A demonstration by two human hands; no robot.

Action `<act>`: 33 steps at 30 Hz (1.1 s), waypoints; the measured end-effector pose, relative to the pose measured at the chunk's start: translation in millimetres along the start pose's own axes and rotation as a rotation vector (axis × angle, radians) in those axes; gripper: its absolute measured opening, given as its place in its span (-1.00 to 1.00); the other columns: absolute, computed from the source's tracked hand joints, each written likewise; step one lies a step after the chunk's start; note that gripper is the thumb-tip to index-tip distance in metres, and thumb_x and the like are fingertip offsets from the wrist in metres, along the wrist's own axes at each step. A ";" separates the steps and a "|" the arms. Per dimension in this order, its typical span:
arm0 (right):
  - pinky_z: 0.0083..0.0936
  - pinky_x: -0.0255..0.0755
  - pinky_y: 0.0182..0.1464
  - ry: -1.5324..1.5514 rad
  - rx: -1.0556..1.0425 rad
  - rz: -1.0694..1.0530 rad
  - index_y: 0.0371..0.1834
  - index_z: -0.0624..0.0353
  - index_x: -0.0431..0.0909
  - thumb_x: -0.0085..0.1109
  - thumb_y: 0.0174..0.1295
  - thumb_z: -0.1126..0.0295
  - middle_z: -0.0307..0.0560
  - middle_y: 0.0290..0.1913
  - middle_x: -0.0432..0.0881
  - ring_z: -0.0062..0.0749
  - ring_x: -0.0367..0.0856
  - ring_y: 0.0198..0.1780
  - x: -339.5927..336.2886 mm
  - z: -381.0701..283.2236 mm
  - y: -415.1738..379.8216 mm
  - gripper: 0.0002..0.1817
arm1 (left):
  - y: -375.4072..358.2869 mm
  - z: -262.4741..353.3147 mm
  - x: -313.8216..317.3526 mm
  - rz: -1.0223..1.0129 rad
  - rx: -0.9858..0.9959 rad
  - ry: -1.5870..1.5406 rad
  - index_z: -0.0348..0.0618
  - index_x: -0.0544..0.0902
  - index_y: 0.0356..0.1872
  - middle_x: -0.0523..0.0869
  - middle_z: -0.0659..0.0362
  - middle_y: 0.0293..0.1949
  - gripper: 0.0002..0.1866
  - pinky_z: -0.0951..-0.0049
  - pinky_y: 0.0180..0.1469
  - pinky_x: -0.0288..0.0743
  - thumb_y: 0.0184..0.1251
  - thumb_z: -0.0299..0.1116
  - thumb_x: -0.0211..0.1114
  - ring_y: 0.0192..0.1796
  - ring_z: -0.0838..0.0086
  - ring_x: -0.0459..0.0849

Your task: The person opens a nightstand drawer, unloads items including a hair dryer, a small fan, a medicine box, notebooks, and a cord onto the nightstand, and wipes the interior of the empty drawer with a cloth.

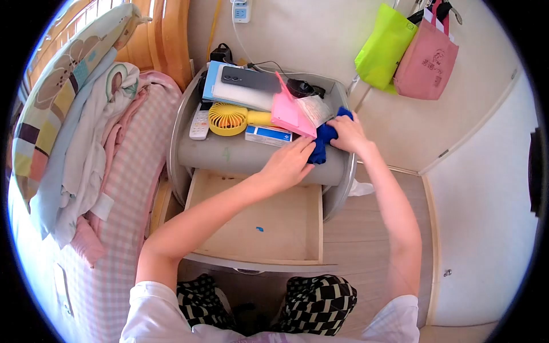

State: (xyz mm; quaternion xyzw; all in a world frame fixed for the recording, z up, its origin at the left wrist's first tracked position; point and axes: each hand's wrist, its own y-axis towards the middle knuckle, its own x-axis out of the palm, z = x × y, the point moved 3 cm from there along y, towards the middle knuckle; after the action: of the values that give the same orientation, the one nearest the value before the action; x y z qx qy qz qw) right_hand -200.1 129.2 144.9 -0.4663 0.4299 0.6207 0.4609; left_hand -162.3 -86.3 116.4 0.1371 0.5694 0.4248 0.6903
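Note:
A blue cloth (326,139) lies bunched on the right part of the grey nightstand top (229,153). My right hand (350,135) is closed on it from the right, with bent fingers. From the left, my left hand (289,162) reaches in with its fingers stretched out. Its fingertips are at the cloth's left edge and close to the near corner of a pink folding case (290,114), which stands partly open. Just left of the case are a yellow handheld fan (229,119) and a blue-and-white box (267,135).
Below the top, a wooden drawer (257,223) is pulled out, with a small blue scrap (259,229) inside. A phone (249,79), a white remote (199,124) and cables lie on the nightstand. Left stands a bed (123,188); bags (426,60) hang right.

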 end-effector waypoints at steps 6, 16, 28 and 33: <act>-0.11 0.16 0.33 0.048 0.039 0.136 -0.20 0.09 0.69 0.27 -0.05 0.30 -0.10 -0.15 0.64 -0.22 0.52 0.09 -63.3 10.2 -19.9 -0.70 | 9.5 -16.0 7.4 -0.006 -0.036 0.045 -0.37 0.45 0.15 0.50 -0.15 0.17 -0.47 0.18 0.27 0.34 0.21 -0.28 0.31 0.20 0.04 0.50; -0.61 0.41 -0.47 1.040 0.167 -0.015 -0.38 0.36 0.58 0.07 -0.02 0.52 -0.28 -0.55 0.54 -0.67 0.48 -0.50 -135.6 -25.2 -81.4 -0.83 | -0.4 32.3 -15.1 -0.008 -0.200 -0.338 -0.33 0.41 0.22 0.57 -0.16 0.11 -0.29 0.17 0.15 0.45 0.14 -0.07 0.41 0.10 0.02 0.59; -0.31 0.53 -0.09 0.967 -0.008 -0.404 -0.01 0.22 0.59 0.23 0.15 0.34 0.13 -0.21 0.70 -0.15 0.69 -0.21 47.8 -127.6 -143.8 -0.66 | -177.3 -49.1 -0.3 -0.591 -0.521 -0.715 -0.18 0.43 0.14 0.66 0.00 -0.08 -0.51 0.30 0.04 0.50 0.17 -0.46 0.34 -0.01 0.22 0.64; -0.12 0.52 -0.10 0.676 -0.062 -0.129 -0.03 0.19 0.55 0.17 0.17 0.41 0.14 -0.16 0.61 0.09 0.62 -0.14 102.9 -180.5 -109.6 -0.71 | -183.5 -86.2 -18.1 -0.618 -0.332 -0.213 -0.08 0.43 0.12 0.58 -0.03 -0.02 -0.47 0.17 0.02 0.51 0.05 -0.55 0.31 0.00 0.02 0.61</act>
State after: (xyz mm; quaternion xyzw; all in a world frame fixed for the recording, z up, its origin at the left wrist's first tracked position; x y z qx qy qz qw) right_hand -74.9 -4.5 -2.1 -0.6856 0.5090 0.4135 0.3161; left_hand -161.0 -235.5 -22.0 -0.1120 0.4320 0.2660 0.8544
